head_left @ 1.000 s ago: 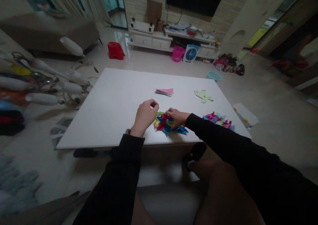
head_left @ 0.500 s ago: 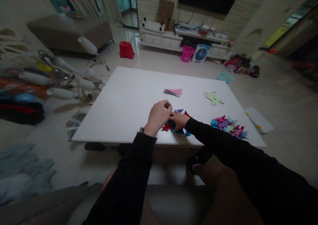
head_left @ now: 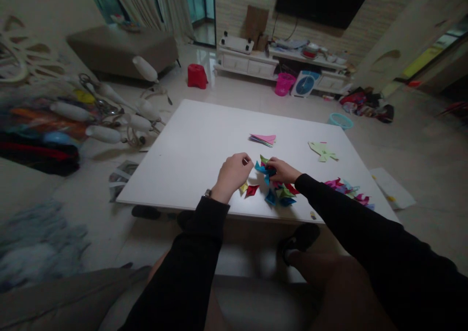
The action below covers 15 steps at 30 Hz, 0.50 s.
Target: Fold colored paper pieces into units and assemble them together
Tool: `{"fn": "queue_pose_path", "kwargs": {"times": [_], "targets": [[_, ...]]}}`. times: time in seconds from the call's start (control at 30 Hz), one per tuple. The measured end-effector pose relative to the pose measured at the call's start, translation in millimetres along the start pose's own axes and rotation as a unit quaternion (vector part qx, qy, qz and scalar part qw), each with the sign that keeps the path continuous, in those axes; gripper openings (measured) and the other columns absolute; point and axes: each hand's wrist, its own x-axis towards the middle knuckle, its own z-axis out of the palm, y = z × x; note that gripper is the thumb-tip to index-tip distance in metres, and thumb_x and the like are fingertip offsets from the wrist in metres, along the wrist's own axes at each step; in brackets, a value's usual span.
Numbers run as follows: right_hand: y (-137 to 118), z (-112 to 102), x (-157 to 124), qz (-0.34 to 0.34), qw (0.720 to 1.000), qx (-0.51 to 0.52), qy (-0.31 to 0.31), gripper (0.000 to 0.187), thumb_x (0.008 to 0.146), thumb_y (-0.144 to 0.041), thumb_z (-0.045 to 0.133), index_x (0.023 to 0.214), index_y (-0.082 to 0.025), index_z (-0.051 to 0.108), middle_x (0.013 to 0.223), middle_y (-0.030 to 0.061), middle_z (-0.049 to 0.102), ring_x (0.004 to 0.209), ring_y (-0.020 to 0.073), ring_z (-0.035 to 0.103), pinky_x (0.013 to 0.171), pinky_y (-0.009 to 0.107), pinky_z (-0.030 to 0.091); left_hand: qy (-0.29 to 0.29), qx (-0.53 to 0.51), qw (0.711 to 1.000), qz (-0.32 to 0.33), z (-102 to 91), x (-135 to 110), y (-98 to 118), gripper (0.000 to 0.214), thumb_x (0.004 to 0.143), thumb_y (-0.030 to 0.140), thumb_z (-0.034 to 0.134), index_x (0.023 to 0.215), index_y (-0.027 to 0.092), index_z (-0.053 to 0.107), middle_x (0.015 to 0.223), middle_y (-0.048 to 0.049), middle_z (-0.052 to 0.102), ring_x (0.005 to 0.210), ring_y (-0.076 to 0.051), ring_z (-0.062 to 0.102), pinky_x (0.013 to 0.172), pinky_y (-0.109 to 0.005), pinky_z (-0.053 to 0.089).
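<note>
My left hand (head_left: 234, 170) is over the white table (head_left: 197, 150), thumb and fingertips pinched together; whatever is between them is too small to make out. Just to its right, my right hand (head_left: 284, 170) grips a blue folded-paper piece (head_left: 261, 168), with a green tip (head_left: 263, 159) showing behind it. Below the hands lie several small folded papers, among them a red piece (head_left: 252, 190), a yellow piece (head_left: 243, 188), a dark blue piece (head_left: 287, 202) and a green piece (head_left: 284, 191). My right fingertips are partly hidden by the blue paper.
Beyond the hands lies a stack of pink-topped folded papers (head_left: 263, 139). A pale green paper shape (head_left: 323, 151) is farther right. More colourful folded papers (head_left: 345, 188) lie by my right sleeve. White lamp shades (head_left: 104, 134) reach near the table's left edge.
My right hand has moved away from my left hand and lifted the blue folded paper off the pile, uncovering papers beneath. My left hand stays pinched. The camera view has shifted slightly.
</note>
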Motion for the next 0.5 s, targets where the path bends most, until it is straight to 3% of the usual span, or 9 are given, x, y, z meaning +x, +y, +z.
{"fn": "queue_pose_path", "kwargs": {"times": [0.13, 0.27, 0.4, 0.5], "targets": [[0.7, -25.8, 8.9, -0.004, 0.999, 0.031, 0.028, 0.031, 0.073, -0.027, 0.075, 0.102, -0.018, 0.068, 0.102, 0.0072, 0.06, 0.086, 0.0201, 0.058, 0.079, 0.034, 0.051, 0.031, -0.008, 0.999, -0.02, -9.3, -1.3, -5.4, 0.015, 0.088, 0.024, 0.057, 0.084, 0.022, 0.071, 0.092, -0.0073, 0.076, 0.086, -0.023, 0.068, 0.081, -0.035, 0.05], [-22.8, -39.0, 49.9, -0.01, 0.999, 0.042, 0.032, 0.03, 0.073, -0.032, 0.076, 0.099, -0.018, 0.067, 0.095, 0.0056, 0.064, 0.085, 0.0207, 0.058, 0.08, 0.035, 0.052, 0.087, -0.059, 0.994, -0.009, -12.0, -1.9, 4.0, 0.012, 0.087, 0.021, 0.058, 0.087, 0.022, 0.07, 0.092, -0.0059, 0.076, 0.082, -0.02, 0.066, 0.079, -0.034, 0.05], [-71.2, -22.7, 107.3, -0.048, 0.997, 0.045, 0.026, 0.018, 0.078, -0.026, 0.07, 0.094, -0.019, 0.066, 0.092, 0.0055, 0.064, 0.092, 0.0227, 0.061, 0.085, 0.035, 0.053, 0.133, -0.124, 0.983, 0.029, -11.1, -0.3, 14.7, 0.011, 0.087, 0.016, 0.058, 0.089, 0.02, 0.068, 0.091, -0.0053, 0.074, 0.08, -0.018, 0.066, 0.079, -0.032, 0.051], [-114.6, 4.1, 135.5, -0.056, 0.995, 0.059, 0.064, 0.021, 0.084, -0.028, 0.068, 0.106, -0.025, 0.067, 0.094, 0.0075, 0.063, 0.105, 0.0296, 0.061, 0.087, 0.04, 0.054, 0.165, -0.15, 0.974, 0.033, -16.4, 1.2, 15.5, 0.01, 0.087, 0.013, 0.058, 0.088, 0.02, 0.065, 0.09, -0.0052, 0.071, 0.083, -0.017, 0.066, 0.081, -0.032, 0.052]]}}
